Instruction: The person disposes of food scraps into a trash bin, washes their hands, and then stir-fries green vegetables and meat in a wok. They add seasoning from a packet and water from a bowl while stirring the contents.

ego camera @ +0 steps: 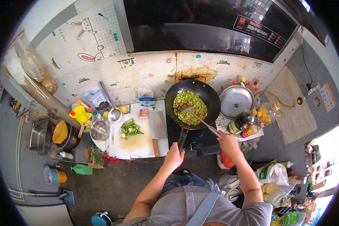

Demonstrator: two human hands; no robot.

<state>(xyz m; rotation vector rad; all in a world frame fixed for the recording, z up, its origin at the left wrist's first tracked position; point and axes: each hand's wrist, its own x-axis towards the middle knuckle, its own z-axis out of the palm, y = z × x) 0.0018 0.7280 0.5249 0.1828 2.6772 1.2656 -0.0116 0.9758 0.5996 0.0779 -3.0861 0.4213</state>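
A black wok (212, 99) rests on the stove (203, 144), tilted up at its far side. Diced green vegetable pieces mixed with brownish-pink cubes (193, 99) lie in it. My left hand (173, 156) grips the end of the wok's dark handle (182, 138). In my right hand (228, 144) is the long handle of a metal wok spatula (204, 123), whose blade sits among the food. Left of the stove, a white cutting board (142, 145) carries chopped green peppers (130, 128), a piece of raw meat (143, 113) and a cleaver (157, 127).
Right of the wok stand a metal lid (236, 101) and several sauce and oil bottles (244, 121). A ladle (114, 114) and a steel pot (99, 130) are beside the board. The range hood (186, 34) overhangs the back. Bags and containers (274, 180) crowd the right side.
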